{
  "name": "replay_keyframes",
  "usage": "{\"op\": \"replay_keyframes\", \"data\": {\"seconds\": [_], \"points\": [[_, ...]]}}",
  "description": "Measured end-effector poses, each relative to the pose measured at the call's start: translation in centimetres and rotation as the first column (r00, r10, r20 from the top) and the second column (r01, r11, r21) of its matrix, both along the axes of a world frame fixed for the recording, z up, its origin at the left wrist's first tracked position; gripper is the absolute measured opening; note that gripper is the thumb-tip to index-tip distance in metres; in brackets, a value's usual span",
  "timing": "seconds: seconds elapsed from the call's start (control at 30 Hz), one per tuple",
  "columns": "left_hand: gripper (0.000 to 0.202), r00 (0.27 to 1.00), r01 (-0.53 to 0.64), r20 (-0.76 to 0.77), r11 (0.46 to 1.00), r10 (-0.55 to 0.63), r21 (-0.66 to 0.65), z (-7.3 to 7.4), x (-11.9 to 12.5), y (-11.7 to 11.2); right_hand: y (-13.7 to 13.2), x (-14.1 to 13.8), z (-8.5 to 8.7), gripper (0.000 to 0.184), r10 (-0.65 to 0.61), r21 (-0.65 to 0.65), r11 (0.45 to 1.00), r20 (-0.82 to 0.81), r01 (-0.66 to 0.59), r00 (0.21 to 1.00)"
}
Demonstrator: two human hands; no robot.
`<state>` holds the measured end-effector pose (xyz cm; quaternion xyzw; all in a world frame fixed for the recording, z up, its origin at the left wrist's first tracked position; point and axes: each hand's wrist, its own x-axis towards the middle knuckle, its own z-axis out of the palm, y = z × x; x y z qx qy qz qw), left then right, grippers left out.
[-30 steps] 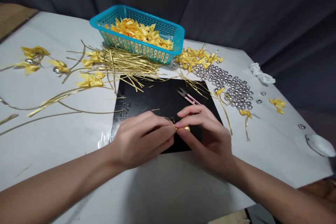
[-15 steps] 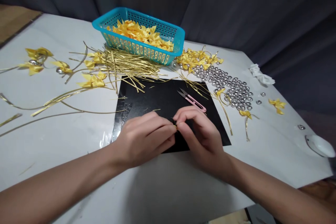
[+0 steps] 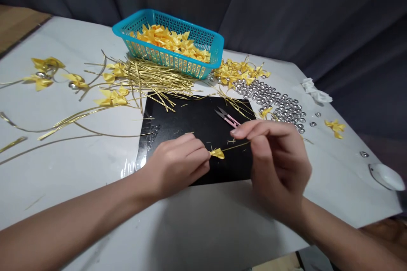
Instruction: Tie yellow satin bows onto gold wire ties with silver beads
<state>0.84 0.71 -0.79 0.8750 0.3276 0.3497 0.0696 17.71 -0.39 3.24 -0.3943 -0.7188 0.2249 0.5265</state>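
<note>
Over the black mat (image 3: 187, 114), my left hand (image 3: 181, 161) pinches one end of a small yellow ribbon bow (image 3: 218, 153). A thin gold cord (image 3: 237, 147) runs from the bow to my right hand (image 3: 280, 161), whose thumb and forefinger are closed on its other end. The cord looks taut between the hands. Just beyond my right hand lie pink thread snips (image 3: 227, 117), blades pointing to the far left, their handle end partly hidden by the fingers. Short gold scraps (image 3: 231, 141) are scattered on the mat.
A blue basket (image 3: 168, 57) of yellow ribbon pieces stands at the back. Before it lies a pile of gold cords (image 3: 155, 77). Silver beads (image 3: 273, 99) and yellow bows (image 3: 241, 70) spread to the right. More bows with cords (image 3: 111, 96) lie left; a white rounded object (image 3: 386, 176) sits far right.
My right hand has moved right, away from my left, drawing out the gold cord. The yellow bow now shows between the hands; my left hand has barely shifted. More scraps are visible on the mat.
</note>
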Motion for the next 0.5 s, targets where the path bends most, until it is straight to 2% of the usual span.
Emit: {"op": "replay_keyframes", "data": {"seconds": [0.1,0.17,0.23,0.37,0.43,0.5], "points": [[0.019,0.999,-0.001,0.036,1.000,0.002,-0.022,0.0,0.0,0.1,0.4,0.4,1.1,0.012,0.065,-0.265,0.957,-0.200,-0.118,0.978],[0.019,0.999,0.005,0.040,1.000,-0.004,-0.027,-0.1,0.0,0.2,0.7,1.0,2.2,0.013,0.069,-0.414,0.897,-0.209,-0.152,0.976],[0.019,0.999,0.000,0.040,1.000,0.001,-0.031,-0.1,0.0,0.2,0.9,1.7,3.6,0.017,0.047,-0.506,0.854,-0.164,-0.125,0.985],[0.019,0.999,-0.011,0.044,0.999,0.013,-0.036,-0.2,0.0,0.3,1.3,3.1,6.0,0.034,0.040,-0.586,0.804,-0.122,-0.105,0.992],[0.019,0.999,-0.014,0.044,0.999,0.016,-0.036,-0.2,0.0,0.4,1.3,4.2,6.5,0.044,0.041,-0.620,0.783,-0.029,-0.050,0.999],[0.019,0.999,-0.018,0.041,0.999,0.020,-0.040,-0.3,0.0,0.4,1.2,5.8,6.6,0.051,-0.004,-0.591,0.804,0.100,0.063,0.995]]}}
